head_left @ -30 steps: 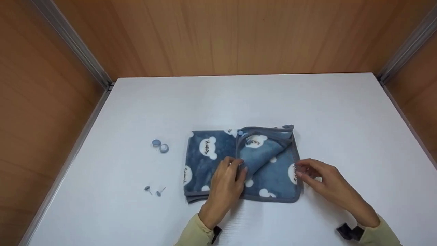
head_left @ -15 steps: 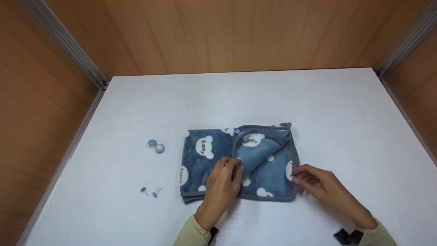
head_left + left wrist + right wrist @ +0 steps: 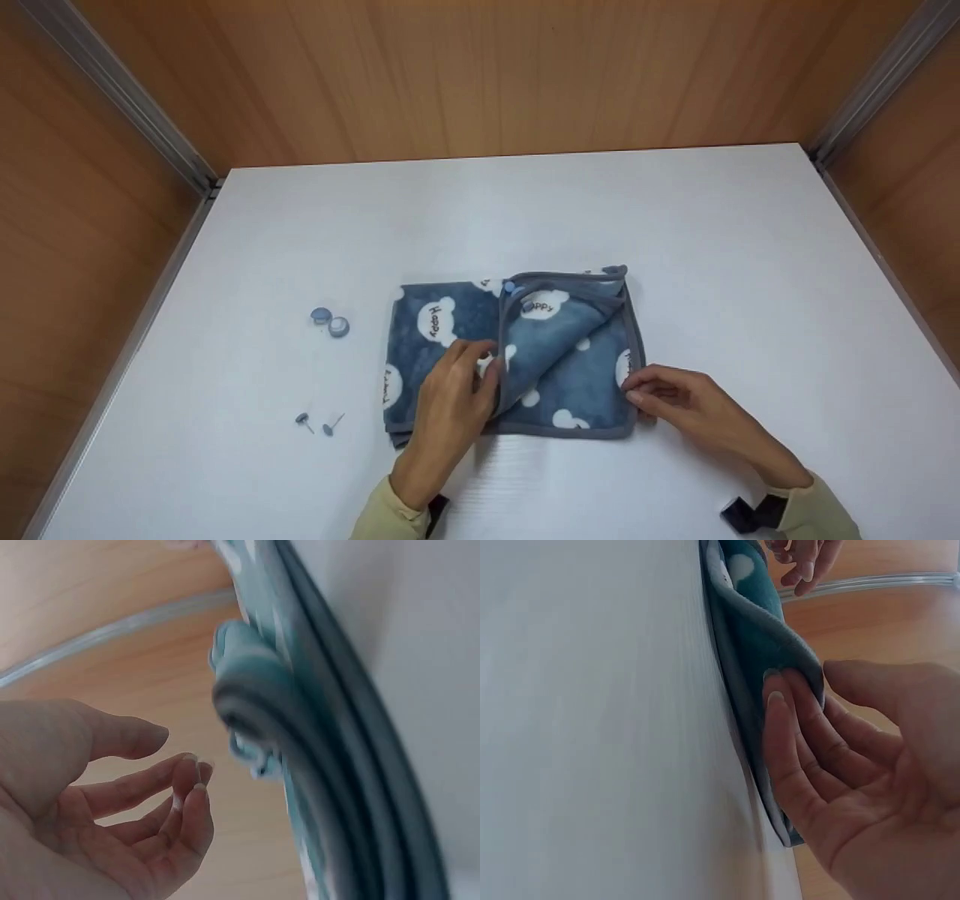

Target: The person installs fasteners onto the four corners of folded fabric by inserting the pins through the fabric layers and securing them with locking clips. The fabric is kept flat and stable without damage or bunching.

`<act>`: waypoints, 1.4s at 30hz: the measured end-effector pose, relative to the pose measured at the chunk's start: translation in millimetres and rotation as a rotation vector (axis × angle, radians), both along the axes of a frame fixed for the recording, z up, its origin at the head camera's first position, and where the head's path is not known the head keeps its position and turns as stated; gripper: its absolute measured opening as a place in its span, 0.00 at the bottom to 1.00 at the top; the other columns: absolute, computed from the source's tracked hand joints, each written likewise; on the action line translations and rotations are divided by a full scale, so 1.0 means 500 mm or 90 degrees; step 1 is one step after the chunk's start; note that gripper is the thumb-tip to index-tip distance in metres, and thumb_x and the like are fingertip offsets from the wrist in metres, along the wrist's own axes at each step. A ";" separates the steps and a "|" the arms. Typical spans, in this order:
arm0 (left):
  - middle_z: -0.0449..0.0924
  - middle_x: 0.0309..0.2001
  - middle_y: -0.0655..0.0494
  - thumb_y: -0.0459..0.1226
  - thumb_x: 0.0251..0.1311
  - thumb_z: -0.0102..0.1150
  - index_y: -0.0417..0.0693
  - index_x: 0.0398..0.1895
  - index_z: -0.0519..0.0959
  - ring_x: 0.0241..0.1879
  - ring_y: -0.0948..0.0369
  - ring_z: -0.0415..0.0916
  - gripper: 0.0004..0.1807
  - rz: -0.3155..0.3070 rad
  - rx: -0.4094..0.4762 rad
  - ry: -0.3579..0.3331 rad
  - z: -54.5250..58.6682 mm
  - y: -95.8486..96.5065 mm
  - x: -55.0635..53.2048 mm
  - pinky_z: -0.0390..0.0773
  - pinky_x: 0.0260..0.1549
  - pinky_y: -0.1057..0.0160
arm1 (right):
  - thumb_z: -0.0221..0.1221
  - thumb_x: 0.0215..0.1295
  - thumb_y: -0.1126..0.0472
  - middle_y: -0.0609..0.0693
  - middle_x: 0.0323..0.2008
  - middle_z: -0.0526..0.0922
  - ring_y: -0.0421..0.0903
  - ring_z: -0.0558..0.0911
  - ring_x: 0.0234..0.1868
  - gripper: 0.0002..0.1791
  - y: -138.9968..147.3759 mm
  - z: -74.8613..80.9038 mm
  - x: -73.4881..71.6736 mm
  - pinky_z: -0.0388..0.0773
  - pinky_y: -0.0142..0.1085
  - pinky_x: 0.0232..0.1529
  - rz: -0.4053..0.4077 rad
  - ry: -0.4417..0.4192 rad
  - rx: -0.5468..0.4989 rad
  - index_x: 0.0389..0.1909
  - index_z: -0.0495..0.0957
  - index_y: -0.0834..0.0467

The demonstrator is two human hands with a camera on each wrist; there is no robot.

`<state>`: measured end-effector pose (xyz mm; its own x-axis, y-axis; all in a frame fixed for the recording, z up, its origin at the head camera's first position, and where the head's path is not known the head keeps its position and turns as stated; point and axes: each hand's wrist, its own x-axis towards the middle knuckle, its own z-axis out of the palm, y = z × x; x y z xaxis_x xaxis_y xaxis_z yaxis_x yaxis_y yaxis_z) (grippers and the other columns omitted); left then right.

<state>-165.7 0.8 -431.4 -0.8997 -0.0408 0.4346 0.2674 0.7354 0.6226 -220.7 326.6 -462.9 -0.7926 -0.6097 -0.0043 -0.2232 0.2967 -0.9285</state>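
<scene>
A folded blue fleece blanket (image 3: 431, 375) with grey binding and white bear heads reading "Happy" lies on the table. On its right half, one layer is turned back in a diagonal flap (image 3: 551, 345). At the flap's left edge is my left hand (image 3: 454, 394), its fingers loosely bent; in the left wrist view its thumb and fingertips stand apart with nothing between them. My right hand (image 3: 690, 397) pinches the bound right edge, which the right wrist view shows lifted between thumb and fingers (image 3: 802, 720). A small round blue cap (image 3: 510, 287) sits at the flap's upper left corner, with another blue button-like piece (image 3: 528, 306) beside it.
Left of the blanket lie two round blue caps (image 3: 321, 316) and, nearer, two flat-headed pins (image 3: 303, 420) with thin shafts. Wooden panels (image 3: 480, 75) enclose the white table (image 3: 712, 247) at the back and both sides.
My right hand has come in onto the blanket's right edge and now pinches it. My left hand has drawn slightly left, away from the flap. The head view has shifted a little.
</scene>
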 end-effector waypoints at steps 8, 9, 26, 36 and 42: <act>0.82 0.36 0.49 0.29 0.65 0.67 0.37 0.43 0.85 0.30 0.60 0.80 0.06 0.076 0.014 -0.008 0.003 -0.077 0.016 0.81 0.28 0.61 | 0.59 0.76 0.60 0.55 0.51 0.84 0.43 0.85 0.46 0.13 -0.001 0.005 -0.002 0.82 0.33 0.48 -0.007 -0.043 0.006 0.56 0.81 0.60; 0.82 0.36 0.49 0.28 0.65 0.67 0.37 0.42 0.85 0.30 0.59 0.79 0.05 0.082 0.015 -0.007 0.002 -0.084 0.018 0.81 0.28 0.60 | 0.59 0.76 0.60 0.56 0.51 0.84 0.43 0.85 0.47 0.13 -0.001 0.005 -0.002 0.82 0.33 0.49 -0.008 -0.046 0.006 0.56 0.81 0.60; 0.82 0.36 0.42 0.29 0.61 0.70 0.35 0.41 0.84 0.28 0.52 0.80 0.07 0.255 -0.058 -0.062 -0.010 -0.191 0.069 0.77 0.23 0.55 | 0.60 0.76 0.60 0.58 0.53 0.83 0.43 0.85 0.51 0.14 -0.003 0.002 0.001 0.82 0.34 0.50 -0.020 -0.057 -0.005 0.57 0.80 0.60; 0.75 0.47 0.30 0.33 0.59 0.72 0.32 0.54 0.80 0.38 0.37 0.81 0.21 0.355 -0.136 -0.259 -0.006 -0.227 0.120 0.80 0.25 0.42 | 0.59 0.76 0.63 0.59 0.53 0.83 0.43 0.85 0.50 0.14 -0.002 0.004 0.004 0.82 0.33 0.50 -0.009 -0.044 -0.029 0.58 0.79 0.62; 0.72 0.50 0.25 0.28 0.60 0.68 0.26 0.58 0.76 0.39 0.36 0.81 0.24 0.352 -0.130 -0.410 -0.008 -0.238 0.122 0.81 0.27 0.42 | 0.59 0.76 0.63 0.58 0.55 0.82 0.44 0.84 0.52 0.15 -0.003 0.007 0.005 0.81 0.33 0.51 -0.012 -0.041 -0.030 0.59 0.79 0.61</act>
